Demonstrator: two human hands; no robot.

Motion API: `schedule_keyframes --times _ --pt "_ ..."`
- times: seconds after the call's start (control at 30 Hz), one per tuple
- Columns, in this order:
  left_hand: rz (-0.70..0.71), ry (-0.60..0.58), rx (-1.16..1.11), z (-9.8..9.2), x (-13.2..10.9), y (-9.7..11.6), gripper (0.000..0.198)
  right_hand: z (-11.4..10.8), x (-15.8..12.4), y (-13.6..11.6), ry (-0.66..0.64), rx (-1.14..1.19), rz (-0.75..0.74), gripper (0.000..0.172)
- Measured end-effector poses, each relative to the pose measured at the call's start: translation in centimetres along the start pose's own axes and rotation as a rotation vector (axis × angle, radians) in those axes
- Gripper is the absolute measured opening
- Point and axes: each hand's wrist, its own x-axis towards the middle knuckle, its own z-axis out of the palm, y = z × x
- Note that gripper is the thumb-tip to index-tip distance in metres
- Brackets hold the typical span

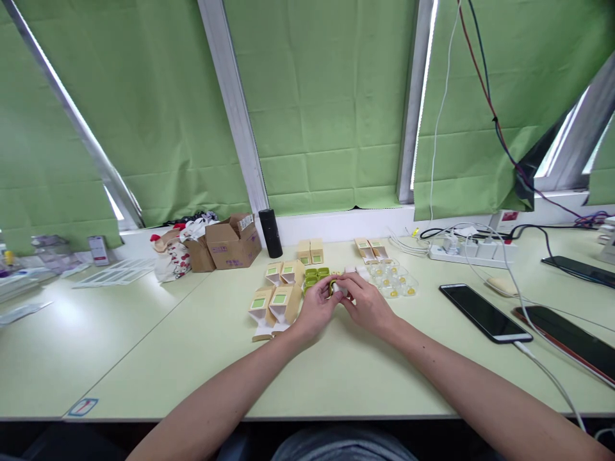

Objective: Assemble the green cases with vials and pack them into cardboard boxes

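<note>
My left hand and my right hand meet above the table, fingers closed around one small white piece with an olive-green rim. Fingers cover most of it, so its exact kind cannot be made out. Just behind my left hand sit several small green square containers. To the left, open cardboard boxes with green labels stand in a cluster. A clear plastic tray with yellow-centred round cups lies right of my right hand. White pieces show partly behind my fingers.
Two more small boxes stand at the back, and open ones lie farther right. A phone with a cable lies at right, near a power strip. A black cylinder and a brown carton stand by the wall.
</note>
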Motion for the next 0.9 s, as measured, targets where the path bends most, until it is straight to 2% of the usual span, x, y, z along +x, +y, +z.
schedule_keyframes --times 0.27,0.47,0.67,0.8,0.9 --pt "-0.059 -0.012 -0.105 -0.2 0.4 0.0 0.065 0.0 0.1 0.0 -0.003 0.126 0.072 0.053" --pt "-0.091 -0.014 -0.174 -0.5 0.5 -0.3 0.074 0.0 -0.1 0.2 -0.008 0.153 0.122 0.05" --pt "-0.122 -0.044 -0.186 -0.7 0.2 -0.1 0.085 -0.1 0.1 0.2 0.007 0.18 0.21 0.038" --pt "-0.092 -0.038 -0.112 -1.0 -0.1 0.6 0.074 -0.6 0.5 0.0 0.031 0.247 0.323 0.033" --pt "-0.055 0.025 0.003 -1.3 0.0 1.1 0.06 -0.9 0.8 -0.2 0.069 0.36 0.423 0.03"
